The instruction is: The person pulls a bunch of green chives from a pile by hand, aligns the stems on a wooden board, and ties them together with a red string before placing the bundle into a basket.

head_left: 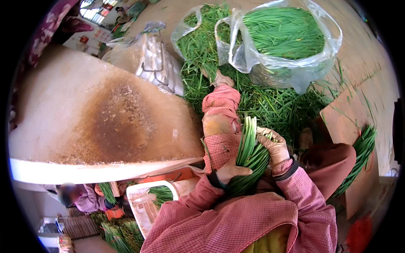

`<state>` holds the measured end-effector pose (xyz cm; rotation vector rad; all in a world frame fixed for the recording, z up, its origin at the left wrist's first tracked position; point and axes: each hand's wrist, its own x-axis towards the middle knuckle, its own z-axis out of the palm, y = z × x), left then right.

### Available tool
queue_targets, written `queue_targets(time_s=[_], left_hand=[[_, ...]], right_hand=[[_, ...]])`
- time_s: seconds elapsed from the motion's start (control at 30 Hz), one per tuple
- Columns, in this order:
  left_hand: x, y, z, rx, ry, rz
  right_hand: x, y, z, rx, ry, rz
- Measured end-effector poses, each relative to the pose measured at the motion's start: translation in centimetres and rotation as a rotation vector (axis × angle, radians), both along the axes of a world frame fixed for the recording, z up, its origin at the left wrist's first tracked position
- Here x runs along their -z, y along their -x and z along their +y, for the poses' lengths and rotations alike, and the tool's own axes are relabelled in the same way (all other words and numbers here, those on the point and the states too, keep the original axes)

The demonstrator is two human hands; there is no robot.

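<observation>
A bunch of green chives (253,162) lies over my lap, its pale stalk ends pointing away from me. My left hand (233,170) is wrapped round the bunch from the left, thumb across the leaves and the other fingers hidden behind them. On the opposite side my gloved right hand (274,145) is closed at the upper stalks, fingertips curled against the pale ends. Where the leaves run down toward my body, their lower part is hidden by my sleeves and clothes.
Clear plastic bags of chives (287,36) stand ahead, above loose green leaves (278,105) on the floor. A stained table (168,130) borders my left, with a white basket (139,206) near it. Another bunch (358,158) rests on cardboard (344,114) at right. A co-worker (90,198) sits lower left.
</observation>
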<state>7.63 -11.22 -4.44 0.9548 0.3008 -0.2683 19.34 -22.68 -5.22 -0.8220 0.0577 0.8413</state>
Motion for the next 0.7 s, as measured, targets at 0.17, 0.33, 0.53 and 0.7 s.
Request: queue_targets(time_s=[0.17,0.33,0.53,0.7], left_hand=[[-2.0,-3.0,2.3,-0.065,-0.319,-0.065],[0.8,-3.1,2.7,-0.268,0.153,0.025],[1.6,-3.0,3.3,-0.219,0.007,0.125],[1.1,-3.6,2.0,-0.108,-0.198,0.242]], right_hand=[[-1.1,0.0,0.0,-0.028,-0.039,-0.028],[0.2,0.1,-0.3,0.012,-0.057,0.054],[2.2,-0.5,-0.8,-0.009,0.022,-0.020],[1.6,-0.6,-0.6,-0.088,0.036,0.027]])
